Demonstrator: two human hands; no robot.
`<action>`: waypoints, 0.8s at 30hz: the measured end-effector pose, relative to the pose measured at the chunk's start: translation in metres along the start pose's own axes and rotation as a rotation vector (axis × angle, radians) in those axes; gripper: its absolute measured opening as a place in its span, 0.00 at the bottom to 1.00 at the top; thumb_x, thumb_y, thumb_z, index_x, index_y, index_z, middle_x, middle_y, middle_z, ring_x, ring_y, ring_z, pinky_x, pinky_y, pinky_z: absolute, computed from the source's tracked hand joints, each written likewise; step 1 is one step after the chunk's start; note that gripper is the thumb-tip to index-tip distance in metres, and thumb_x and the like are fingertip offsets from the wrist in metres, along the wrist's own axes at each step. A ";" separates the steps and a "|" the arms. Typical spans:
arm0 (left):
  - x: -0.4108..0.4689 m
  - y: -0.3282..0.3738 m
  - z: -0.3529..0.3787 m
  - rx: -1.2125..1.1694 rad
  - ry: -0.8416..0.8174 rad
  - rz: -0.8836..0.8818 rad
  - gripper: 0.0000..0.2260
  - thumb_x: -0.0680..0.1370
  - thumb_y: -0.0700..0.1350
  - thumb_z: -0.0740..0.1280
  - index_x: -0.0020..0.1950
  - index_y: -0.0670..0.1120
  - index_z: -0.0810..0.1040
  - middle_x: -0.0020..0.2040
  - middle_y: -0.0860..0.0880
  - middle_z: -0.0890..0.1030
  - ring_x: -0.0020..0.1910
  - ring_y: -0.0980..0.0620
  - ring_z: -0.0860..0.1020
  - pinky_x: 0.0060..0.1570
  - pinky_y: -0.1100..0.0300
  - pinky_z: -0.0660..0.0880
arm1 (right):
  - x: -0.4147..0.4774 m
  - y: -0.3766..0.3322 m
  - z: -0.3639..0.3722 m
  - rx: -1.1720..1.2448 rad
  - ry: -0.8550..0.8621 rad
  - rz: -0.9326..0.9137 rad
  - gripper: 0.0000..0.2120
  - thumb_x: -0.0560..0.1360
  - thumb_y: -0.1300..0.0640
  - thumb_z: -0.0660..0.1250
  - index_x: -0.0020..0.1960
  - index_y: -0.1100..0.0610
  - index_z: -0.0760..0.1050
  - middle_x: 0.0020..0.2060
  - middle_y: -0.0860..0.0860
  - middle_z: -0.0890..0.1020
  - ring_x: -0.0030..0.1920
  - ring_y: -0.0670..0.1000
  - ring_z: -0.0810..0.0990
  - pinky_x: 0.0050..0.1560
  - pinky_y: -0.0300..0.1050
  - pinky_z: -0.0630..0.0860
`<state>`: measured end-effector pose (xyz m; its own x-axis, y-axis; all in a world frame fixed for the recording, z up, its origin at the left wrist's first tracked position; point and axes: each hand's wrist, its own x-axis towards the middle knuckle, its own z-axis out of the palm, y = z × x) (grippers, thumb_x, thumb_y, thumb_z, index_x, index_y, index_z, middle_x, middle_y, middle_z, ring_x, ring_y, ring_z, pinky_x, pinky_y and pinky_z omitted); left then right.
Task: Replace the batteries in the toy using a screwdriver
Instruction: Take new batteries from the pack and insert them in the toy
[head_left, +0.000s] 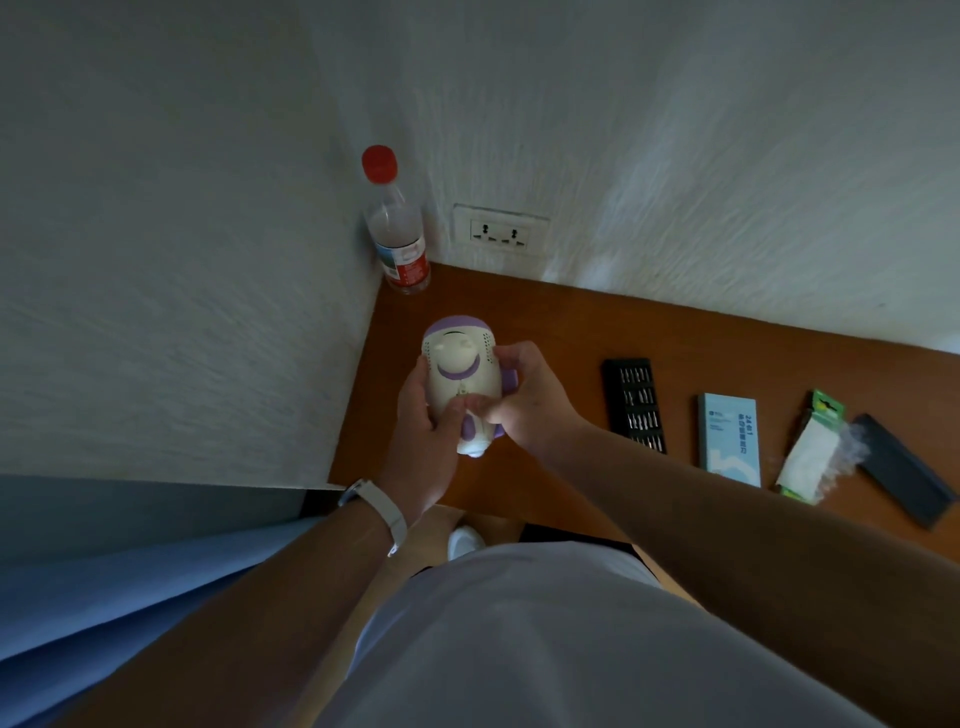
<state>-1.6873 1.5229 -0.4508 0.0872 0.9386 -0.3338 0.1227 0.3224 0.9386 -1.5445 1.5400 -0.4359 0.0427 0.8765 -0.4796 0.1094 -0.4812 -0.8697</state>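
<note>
Held over the near left end of the brown wooden tabletop (545, 322): white-and-purple rounded plastic toy (460, 384). Both grips are closed on it, left hand (421, 415) and right hand (524, 400); their fingertips hide its lower middle.
Lying to the right: black bit tray (634, 405), pale blue box (730, 439), green-and-white blister pack (813, 452) with unclear contents, black lid (906, 467).
Far corner: clear red-capped bottle (397, 234), white wall socket (501, 234).

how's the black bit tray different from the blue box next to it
The bit tray is black; the blue box is pale blue with printed text. The bit tray lies open, showing rows of metal bits; the blue box shows only a closed printed face. Both are long rectangles lying flat on the table, side by side.
</note>
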 end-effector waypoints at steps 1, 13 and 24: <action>-0.001 0.002 -0.001 -0.004 -0.008 0.002 0.25 0.82 0.40 0.63 0.76 0.55 0.60 0.65 0.53 0.73 0.63 0.56 0.76 0.60 0.59 0.78 | -0.001 0.000 -0.001 -0.012 -0.002 -0.013 0.27 0.68 0.61 0.78 0.61 0.50 0.69 0.57 0.49 0.77 0.55 0.52 0.80 0.47 0.53 0.84; -0.023 -0.020 -0.018 0.187 -0.007 0.198 0.19 0.80 0.46 0.68 0.70 0.54 0.67 0.73 0.53 0.70 0.69 0.53 0.73 0.62 0.55 0.78 | -0.005 0.001 -0.010 -0.015 -0.136 -0.056 0.24 0.78 0.59 0.69 0.71 0.50 0.67 0.56 0.43 0.77 0.54 0.48 0.81 0.48 0.44 0.83; -0.015 -0.028 -0.017 0.451 -0.003 0.273 0.25 0.75 0.60 0.69 0.69 0.57 0.68 0.78 0.54 0.63 0.74 0.51 0.67 0.61 0.46 0.78 | -0.003 -0.003 -0.022 -0.011 -0.158 -0.014 0.23 0.76 0.59 0.71 0.69 0.49 0.69 0.61 0.45 0.75 0.53 0.52 0.83 0.49 0.48 0.84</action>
<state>-1.7086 1.5021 -0.4708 0.1782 0.9805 -0.0833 0.5088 -0.0194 0.8607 -1.5228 1.5393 -0.4298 -0.1152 0.8694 -0.4806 0.1199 -0.4681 -0.8755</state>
